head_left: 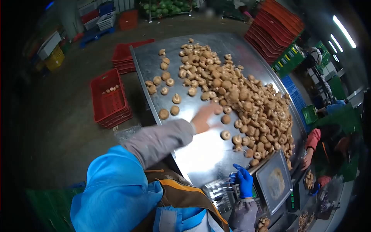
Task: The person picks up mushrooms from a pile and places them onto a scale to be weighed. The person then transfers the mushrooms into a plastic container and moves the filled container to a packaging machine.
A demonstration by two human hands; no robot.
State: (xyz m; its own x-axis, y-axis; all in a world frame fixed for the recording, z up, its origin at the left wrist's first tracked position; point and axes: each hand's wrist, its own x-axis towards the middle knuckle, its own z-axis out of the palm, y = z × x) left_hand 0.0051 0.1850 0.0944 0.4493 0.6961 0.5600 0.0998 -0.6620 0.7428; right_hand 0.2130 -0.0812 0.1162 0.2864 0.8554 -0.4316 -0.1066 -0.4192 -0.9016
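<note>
My left hand (205,117), bare and blurred by motion, reaches over the steel table at the near edge of the mushroom pile (247,100). Its fingertips are beside or on a brown-capped mushroom (218,109); the smear hides whether they hold it. Lower right, my right hand (243,181) wears a blue glove. Its bent fingers are at the edge of a clear plastic tray (219,193) and seem to grip it. Close to the right of this hand stands a scale with a square metal pan (273,182), stained in the middle.
The steel table (154,63) carries loose mushrooms along its left side. A stack of red crates (110,98) stands left of it, with more red crates (274,29) at the far right. Another person's hand (307,158) is beyond the scale, near some packed mushrooms (309,179).
</note>
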